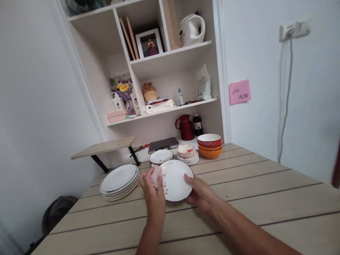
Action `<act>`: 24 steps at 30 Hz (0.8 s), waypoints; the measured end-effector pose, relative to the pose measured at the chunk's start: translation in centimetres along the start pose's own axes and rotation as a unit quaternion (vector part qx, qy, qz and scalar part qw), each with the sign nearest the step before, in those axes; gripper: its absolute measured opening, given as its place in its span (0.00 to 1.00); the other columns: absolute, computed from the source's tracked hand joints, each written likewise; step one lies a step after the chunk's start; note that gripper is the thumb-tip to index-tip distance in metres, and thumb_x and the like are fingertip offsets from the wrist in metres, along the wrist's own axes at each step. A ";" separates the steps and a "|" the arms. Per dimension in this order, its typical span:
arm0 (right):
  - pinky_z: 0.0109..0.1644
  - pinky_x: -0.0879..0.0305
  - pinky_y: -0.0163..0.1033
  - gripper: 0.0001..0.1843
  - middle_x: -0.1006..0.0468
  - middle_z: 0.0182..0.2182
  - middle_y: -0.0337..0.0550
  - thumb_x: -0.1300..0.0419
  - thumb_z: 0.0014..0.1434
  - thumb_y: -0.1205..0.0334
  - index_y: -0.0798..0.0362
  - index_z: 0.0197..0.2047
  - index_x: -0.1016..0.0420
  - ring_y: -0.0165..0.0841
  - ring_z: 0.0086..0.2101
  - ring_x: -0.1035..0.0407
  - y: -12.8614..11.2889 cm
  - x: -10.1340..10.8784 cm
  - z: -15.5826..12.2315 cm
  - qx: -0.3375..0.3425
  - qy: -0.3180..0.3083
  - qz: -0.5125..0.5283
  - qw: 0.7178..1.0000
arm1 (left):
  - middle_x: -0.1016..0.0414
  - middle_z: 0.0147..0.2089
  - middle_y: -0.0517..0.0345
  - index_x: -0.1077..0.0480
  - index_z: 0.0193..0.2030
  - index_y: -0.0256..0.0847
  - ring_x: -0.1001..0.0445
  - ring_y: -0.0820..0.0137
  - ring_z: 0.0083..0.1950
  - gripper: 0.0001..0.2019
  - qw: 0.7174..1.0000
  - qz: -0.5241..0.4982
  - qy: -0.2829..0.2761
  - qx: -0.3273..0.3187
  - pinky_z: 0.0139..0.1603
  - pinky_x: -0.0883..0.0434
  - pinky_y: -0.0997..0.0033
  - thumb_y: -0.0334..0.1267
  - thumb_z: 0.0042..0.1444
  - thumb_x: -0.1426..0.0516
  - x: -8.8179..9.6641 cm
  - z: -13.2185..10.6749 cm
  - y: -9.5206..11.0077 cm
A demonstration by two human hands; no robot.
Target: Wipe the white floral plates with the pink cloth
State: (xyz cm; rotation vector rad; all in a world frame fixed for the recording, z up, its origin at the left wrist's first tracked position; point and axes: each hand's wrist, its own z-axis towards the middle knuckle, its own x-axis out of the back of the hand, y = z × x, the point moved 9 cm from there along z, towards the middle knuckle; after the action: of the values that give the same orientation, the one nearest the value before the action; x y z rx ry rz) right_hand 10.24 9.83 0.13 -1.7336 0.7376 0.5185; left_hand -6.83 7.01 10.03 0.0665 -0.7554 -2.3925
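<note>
Above the wooden table [252, 184] I hold a white plate [175, 180] with a small speckled pattern, tilted toward me. My right hand [199, 193] grips its right rim, thumb on the face. My left hand [152, 187] is closed on a pale pink cloth [156, 174] pressed against the plate's left edge. A stack of white plates [119, 180] lies just left of my left hand.
Behind the held plate sit a dark-rimmed plate stack [160, 157], small patterned dishes [187, 153] and stacked red and orange bowls [209, 145]. A shelf unit [170, 60] with a kettle, jug, bottles and a framed photo stands at the back. A small raised board [105, 147] is at left.
</note>
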 end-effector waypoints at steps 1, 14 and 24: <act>0.34 0.25 0.46 0.18 0.18 0.36 0.50 0.38 0.56 0.59 0.55 0.49 0.31 0.38 0.31 0.24 0.7 -0.3 -0.1 -0.017 -0.016 -0.009 1.000 | 0.39 0.55 0.47 0.36 0.55 0.45 0.38 0.60 0.58 0.19 0.999 0.017 -0.034 0.000 0.59 0.40 0.54 0.40 0.56 0.45 -0.9 -0.2 -0.2; 0.32 0.28 0.42 0.19 0.19 0.31 0.46 0.44 0.61 0.50 0.53 0.49 0.32 0.34 0.26 0.26 1.2 0.3 0.7 -0.047 -0.014 -0.041 0.998 | 0.30 0.58 0.48 0.36 0.60 0.44 0.31 0.63 0.57 0.24 0.942 -0.114 -0.283 0.141 0.58 0.37 0.61 0.35 0.55 0.46 -5.4 -2.6 -2.3; 0.30 0.29 0.38 0.20 0.19 0.36 0.47 0.46 0.62 0.49 0.52 0.52 0.32 0.32 0.27 0.26 1.3 0.4 1.2 -0.046 -0.014 -0.061 0.997 | 0.32 0.52 0.53 0.31 0.56 0.48 0.33 0.63 0.55 0.25 0.924 -0.011 -0.379 0.049 0.59 0.37 0.61 0.30 0.48 0.42 -6.4 -3.2 -1.5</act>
State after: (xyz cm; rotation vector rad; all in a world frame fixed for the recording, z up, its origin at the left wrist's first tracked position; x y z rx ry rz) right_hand 9.62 10.63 -1.39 -1.8409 0.5908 0.4989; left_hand -1.74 10.06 5.71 -0.8590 -1.2129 -2.3798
